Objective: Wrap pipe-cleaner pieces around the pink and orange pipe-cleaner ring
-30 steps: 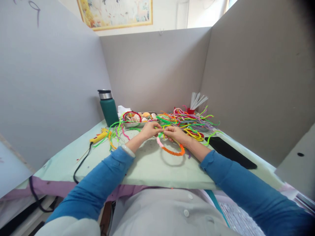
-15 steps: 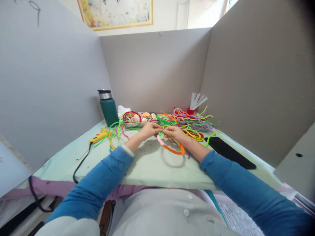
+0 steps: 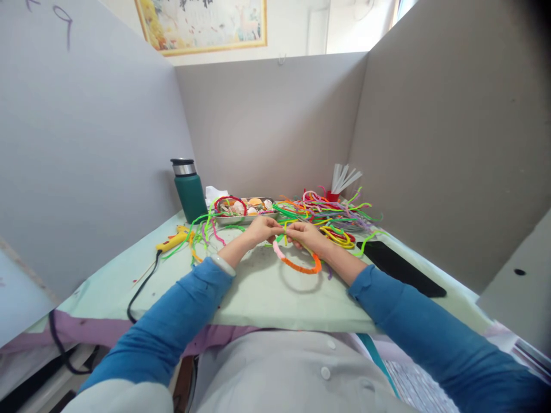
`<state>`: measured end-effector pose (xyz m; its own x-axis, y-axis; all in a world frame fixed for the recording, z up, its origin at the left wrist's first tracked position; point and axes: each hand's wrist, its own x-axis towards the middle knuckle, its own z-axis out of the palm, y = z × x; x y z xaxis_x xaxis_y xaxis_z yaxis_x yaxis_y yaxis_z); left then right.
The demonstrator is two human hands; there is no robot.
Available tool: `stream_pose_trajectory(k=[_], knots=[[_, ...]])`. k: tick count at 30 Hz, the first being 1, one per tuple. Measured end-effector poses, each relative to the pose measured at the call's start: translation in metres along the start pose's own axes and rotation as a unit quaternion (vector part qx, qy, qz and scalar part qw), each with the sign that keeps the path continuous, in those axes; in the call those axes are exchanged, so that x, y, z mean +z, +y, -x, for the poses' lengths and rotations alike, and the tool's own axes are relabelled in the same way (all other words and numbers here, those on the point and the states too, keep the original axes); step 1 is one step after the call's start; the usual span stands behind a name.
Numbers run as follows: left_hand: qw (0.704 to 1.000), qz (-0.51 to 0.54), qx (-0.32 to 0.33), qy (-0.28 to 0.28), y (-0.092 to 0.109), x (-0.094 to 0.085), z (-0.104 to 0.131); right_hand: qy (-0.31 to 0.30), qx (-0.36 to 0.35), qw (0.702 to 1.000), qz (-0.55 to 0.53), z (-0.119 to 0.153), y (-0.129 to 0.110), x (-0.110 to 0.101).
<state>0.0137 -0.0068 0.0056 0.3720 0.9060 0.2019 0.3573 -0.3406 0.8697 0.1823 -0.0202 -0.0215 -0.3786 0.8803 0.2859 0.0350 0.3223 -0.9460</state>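
A ring of fuzzy pipe cleaner (image 3: 301,267), with orange, pink, green and yellow parts, hangs beneath my fingers over the middle of the table. My left hand (image 3: 263,229) pinches it at the upper left, near the green part. Close beside, almost fingertip to fingertip, my right hand (image 3: 305,234) pinches the yellow part at the top. A short yellow end stands up between the two hands. The fingers cover part of the ring.
Behind my hands lie a metal tray (image 3: 235,219) of small pieces and a heap of colored pipe cleaners (image 3: 322,206). A green bottle (image 3: 190,195) and yellow glue gun (image 3: 174,238) are left, a black flat object (image 3: 398,267) right. Grey partitions enclose the table.
The ring hangs slightly further left and lower in view. A yellow end now shows more clearly between my fingertips. Both hands keep their pinch.
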Motion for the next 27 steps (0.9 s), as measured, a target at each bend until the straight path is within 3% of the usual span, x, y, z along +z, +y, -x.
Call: stream_pose_trajectory(k=[6, 13, 27], knots=[[0.999, -0.034, -0.010, -0.012, -0.002, 0.000, 0.000, -0.002, -0.003, 0.999, 0.037, 0.005, -0.007, 0.002], [0.996, -0.052, -0.009, -0.067, -0.005, -0.003, 0.002, 0.004, 0.013, 0.998, 0.057, 0.008, -0.010, 0.002], [0.997, -0.064, -0.011, -0.047, -0.017, 0.001, -0.005, 0.000, 0.025, 0.999, 0.035, 0.005, -0.004, 0.000]])
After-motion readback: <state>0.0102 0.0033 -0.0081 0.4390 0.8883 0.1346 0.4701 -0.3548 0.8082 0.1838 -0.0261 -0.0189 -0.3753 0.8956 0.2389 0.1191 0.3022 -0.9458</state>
